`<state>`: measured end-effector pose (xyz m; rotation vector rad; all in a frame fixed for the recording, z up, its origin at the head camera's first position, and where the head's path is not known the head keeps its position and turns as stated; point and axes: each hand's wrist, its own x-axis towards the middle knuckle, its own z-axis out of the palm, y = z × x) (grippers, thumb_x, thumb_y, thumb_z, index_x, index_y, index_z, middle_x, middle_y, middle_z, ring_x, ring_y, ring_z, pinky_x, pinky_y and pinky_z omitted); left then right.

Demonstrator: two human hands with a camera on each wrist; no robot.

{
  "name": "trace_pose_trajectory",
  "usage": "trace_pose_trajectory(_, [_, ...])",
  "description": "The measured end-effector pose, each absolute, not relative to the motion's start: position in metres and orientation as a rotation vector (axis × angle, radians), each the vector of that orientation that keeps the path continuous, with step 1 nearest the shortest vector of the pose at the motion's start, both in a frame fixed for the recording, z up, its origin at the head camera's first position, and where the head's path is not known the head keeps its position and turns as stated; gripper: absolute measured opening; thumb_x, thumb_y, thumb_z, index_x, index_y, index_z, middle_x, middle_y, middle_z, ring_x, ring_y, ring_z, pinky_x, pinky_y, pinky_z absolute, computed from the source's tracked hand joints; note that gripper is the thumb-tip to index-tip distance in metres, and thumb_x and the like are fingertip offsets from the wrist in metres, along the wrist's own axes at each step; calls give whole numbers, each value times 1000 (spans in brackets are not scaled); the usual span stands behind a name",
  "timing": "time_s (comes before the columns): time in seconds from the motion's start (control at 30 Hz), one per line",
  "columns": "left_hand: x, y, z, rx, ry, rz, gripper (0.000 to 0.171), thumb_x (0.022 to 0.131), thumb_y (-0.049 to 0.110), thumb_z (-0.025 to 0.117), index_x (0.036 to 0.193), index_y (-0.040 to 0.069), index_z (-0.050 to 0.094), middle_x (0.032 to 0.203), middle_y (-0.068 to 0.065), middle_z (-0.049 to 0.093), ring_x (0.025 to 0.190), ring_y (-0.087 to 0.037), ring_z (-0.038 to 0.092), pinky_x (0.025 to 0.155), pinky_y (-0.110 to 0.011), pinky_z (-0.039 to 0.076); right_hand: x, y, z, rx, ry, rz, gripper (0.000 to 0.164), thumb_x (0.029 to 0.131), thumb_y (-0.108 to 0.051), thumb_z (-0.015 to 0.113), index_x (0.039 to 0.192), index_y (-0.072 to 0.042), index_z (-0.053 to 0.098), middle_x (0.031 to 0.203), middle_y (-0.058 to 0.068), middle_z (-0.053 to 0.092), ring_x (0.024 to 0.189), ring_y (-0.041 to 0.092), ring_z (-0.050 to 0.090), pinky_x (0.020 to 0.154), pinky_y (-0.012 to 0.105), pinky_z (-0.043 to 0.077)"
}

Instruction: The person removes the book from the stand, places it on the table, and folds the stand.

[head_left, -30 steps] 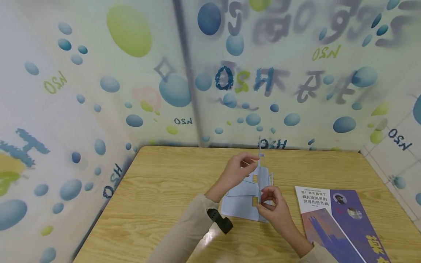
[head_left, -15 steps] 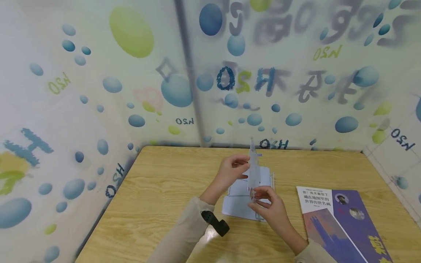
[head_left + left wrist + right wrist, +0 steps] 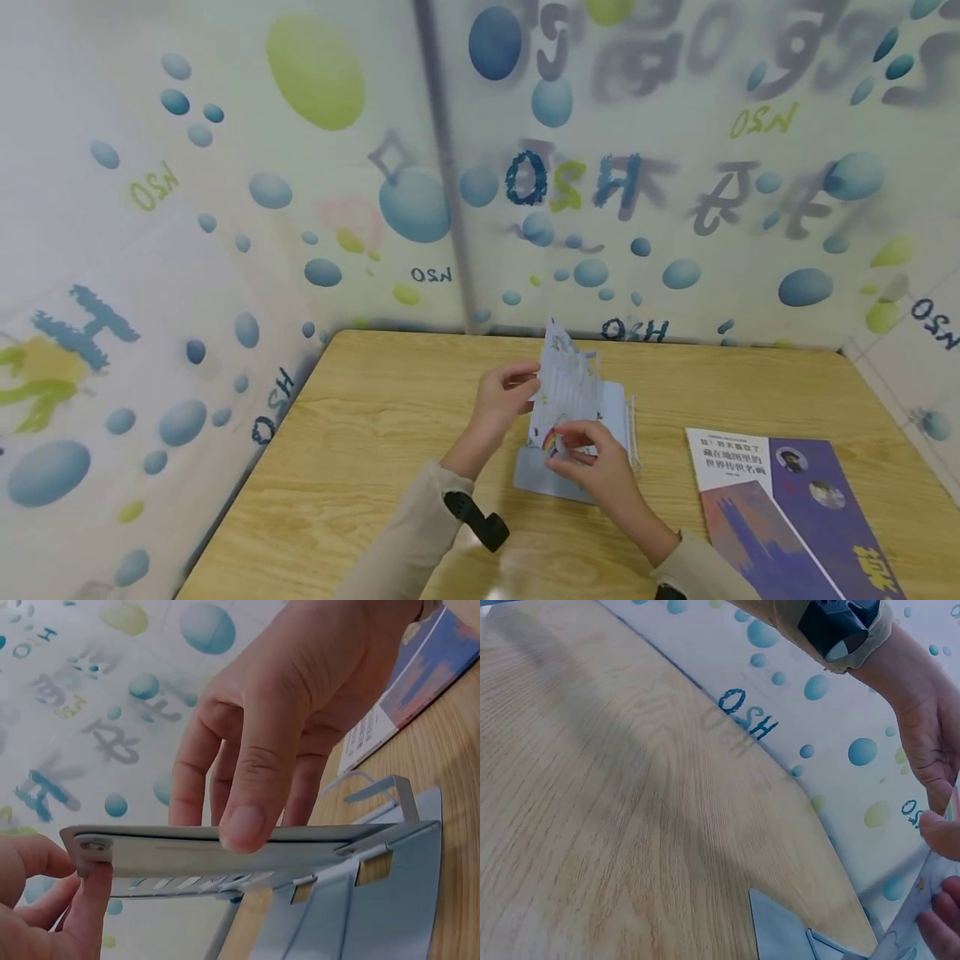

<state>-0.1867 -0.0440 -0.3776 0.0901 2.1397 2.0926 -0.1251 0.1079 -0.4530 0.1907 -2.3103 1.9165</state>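
A pale blue-grey metal book stand [image 3: 566, 387] stands partly unfolded on the table, its flat base [image 3: 547, 477] lying below a raised panel. Several slots and a rainbow print show on that panel. My left hand [image 3: 501, 396] pinches the panel's left edge; in the left wrist view, left fingertips [image 3: 94, 900] grip a corner beside a round rivet. Lower down, my right hand [image 3: 592, 454] pinches the panel near the rainbow, its thumb [image 3: 247, 817] lying across the edge. A bent metal arm [image 3: 405, 796] projects from the panel. The right wrist view shows only part of the stand.
A purple and white book [image 3: 795, 500] lies to the right of the stand. The wood-grain table [image 3: 360, 442] ends at a white sheet wall [image 3: 645, 125] printed with bubbles. A black device [image 3: 480, 521] is strapped to the left wrist.
The raised panel has swung from edge-on to show its printed face, leaning leftward. Both hands have moved left with it. The base has stayed on the table.
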Motion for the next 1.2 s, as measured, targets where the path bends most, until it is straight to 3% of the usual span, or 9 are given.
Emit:
trace_pose_trajectory(0.33, [-198,-70,-416,-57,2182,2140,28,83,0,60,110,-7,62,98,-14,59,80,-14,55,65,-27,52,-134,88,-458,287,-2480,1725,34,67,-1,79,97,-11,67,89,3,54,84,21,55,75,35,52])
trace_pose_trajectory(0.63, [-202,-92,-443,-200,2192,2086,30,82,-4,58,112,-7,61,99,-16,58,81,-16,54,67,-25,51,-141,71,-471,363,-2627,1479,30,65,-9,81,93,-12,69,83,-2,52,78,15,53,70,28,50])
trace_pose_trajectory(0.83, [-200,-101,-462,-251,2241,2032,32,79,-8,58,112,-9,60,99,-19,59,83,-17,54,69,-26,50,-146,63,-483,395,-2777,1259,31,63,-18,83,92,-17,70,81,-6,49,72,9,48,62,22,42])
trace_pose_trajectory(1.2, [-203,-109,-492,-266,2289,1915,44,71,-14,56,115,-10,58,102,-20,61,88,-21,56,68,-25,48,-152,53,-493,415,-2929,1093,32,63,-23,82,92,-17,70,78,-5,46,68,8,42,58,23,36])
